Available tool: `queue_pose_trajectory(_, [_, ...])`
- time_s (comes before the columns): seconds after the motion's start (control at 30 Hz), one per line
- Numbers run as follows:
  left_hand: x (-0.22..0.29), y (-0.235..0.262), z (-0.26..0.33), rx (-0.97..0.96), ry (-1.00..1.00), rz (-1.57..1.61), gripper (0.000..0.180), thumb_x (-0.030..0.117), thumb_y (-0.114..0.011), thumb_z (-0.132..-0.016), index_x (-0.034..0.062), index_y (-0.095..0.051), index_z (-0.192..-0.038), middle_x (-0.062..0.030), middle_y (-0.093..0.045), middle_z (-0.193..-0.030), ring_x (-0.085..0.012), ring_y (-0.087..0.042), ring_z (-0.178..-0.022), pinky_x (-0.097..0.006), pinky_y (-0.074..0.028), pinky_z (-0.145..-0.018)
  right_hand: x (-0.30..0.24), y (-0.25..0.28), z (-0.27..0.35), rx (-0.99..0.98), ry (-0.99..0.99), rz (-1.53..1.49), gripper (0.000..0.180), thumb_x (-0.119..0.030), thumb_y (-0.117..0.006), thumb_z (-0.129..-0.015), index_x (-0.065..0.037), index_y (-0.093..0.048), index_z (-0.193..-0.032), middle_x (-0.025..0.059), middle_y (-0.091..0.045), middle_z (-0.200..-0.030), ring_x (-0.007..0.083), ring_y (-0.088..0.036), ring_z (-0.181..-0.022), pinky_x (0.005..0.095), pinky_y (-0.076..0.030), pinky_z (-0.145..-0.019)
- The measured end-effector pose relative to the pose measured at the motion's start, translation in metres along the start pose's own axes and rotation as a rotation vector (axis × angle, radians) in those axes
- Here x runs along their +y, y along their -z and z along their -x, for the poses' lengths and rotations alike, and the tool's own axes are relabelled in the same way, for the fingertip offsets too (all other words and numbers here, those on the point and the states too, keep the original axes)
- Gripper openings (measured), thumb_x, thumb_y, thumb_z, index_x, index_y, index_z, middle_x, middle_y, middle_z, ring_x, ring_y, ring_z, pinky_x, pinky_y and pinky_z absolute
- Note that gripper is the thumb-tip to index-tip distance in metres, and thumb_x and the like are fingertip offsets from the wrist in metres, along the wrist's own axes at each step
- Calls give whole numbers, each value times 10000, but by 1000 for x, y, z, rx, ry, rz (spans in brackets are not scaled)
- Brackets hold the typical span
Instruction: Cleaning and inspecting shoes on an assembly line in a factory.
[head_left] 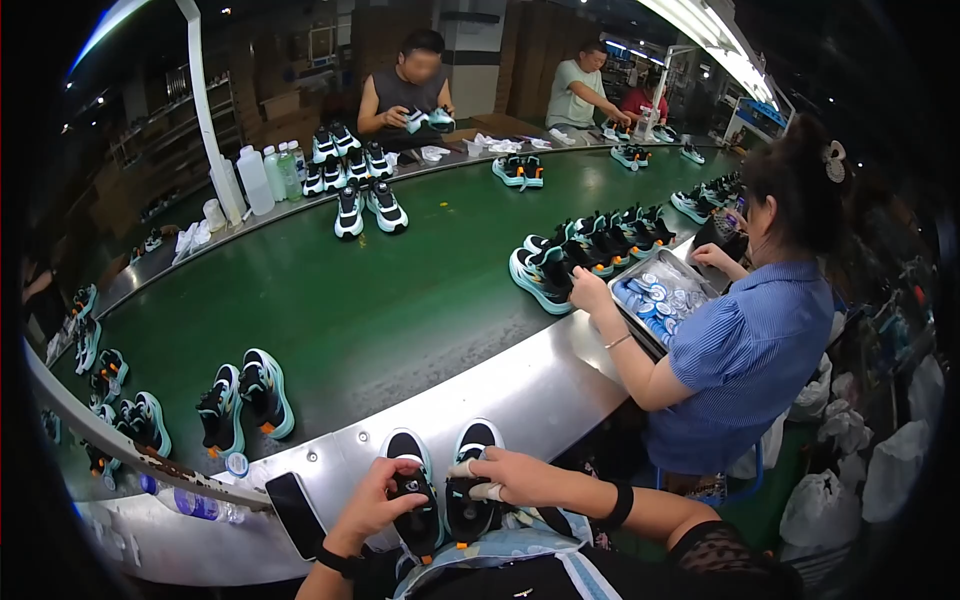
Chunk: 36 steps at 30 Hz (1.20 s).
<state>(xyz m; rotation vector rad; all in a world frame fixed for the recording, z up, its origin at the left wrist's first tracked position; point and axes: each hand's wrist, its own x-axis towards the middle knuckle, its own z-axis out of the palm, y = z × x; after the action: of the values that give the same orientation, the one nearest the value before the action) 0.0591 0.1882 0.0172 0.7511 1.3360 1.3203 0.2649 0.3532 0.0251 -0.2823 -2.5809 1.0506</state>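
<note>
A pair of black, white and mint sneakers stands side by side before me at the metal edge, toes pointing away. My left hand (378,497) has its thumb and fingers curled onto the upper of the left sneaker (410,525), near its round dial. Over the right sneaker (474,515) reaches my right hand (505,474), pale covers on some fingertips. Its fingers are bent onto that shoe's upper; whatever small part they pinch is hidden. Orange tabs show at both heels, close against my patterned apron (490,555).
A dark phone (296,514) lies left of my left hand, beside a clear bottle (200,503). A green belt (380,310) carries sneaker pairs. At right, a co-worker in blue (745,340) handles sneakers beside a tray (625,310) of blue-white pieces. Others work across the belt.
</note>
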Motion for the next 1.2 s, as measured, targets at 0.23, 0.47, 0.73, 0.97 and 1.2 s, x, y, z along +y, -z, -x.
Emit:
queue_pose_trajectory(0.23, [-4,8,-1,2,-176,-360,341,148,-706,-799,72,-661,-1128,-53,-591,-882,-159,-544,-783,-277,-440,-702,2,7,-15,-125,-222,138,327,-382,-691,-839,-100,-649,-998,155,-613,-839,368,-613,-821,442,-490,-719])
queue_pose_trajectory(0.47, [8,-10,-23,-25,-249,-511,352,96,-684,-803,56,-646,-1150,-55,-602,-956,-148,-535,-790,-262,-431,-715,3,4,-10,178,-174,335,238,-272,-749,-786,-78,-649,-882,131,-602,-721,321,-611,-678,401,-487,-603])
queue_pose_trajectory(0.73, [3,-8,-11,20,-133,-422,336,66,-705,-791,54,-646,-1121,0,-610,-1039,-81,-517,-845,-228,-412,-751,1,-2,-5,141,-117,266,280,-271,-761,-774,-73,-640,-930,110,-578,-728,298,-591,-695,399,-475,-642])
queue_pose_trajectory(0.97, [5,-15,-8,75,-244,-736,337,95,-712,-768,43,-652,-1096,-11,-604,-975,-111,-533,-860,-245,-405,-777,-4,19,0,-63,-245,-60,288,-227,-750,-788,-76,-652,-1013,132,-596,-772,315,-599,-729,395,-490,-680])
queue_pose_trajectory(1.2, [17,-13,-21,39,-208,-619,342,83,-668,-796,57,-669,-1137,-5,-574,-940,-99,-532,-895,-242,-398,-743,12,6,0,40,-163,141,336,-198,-732,-811,-107,-643,-1123,134,-606,-841,283,-590,-758,358,-492,-720])
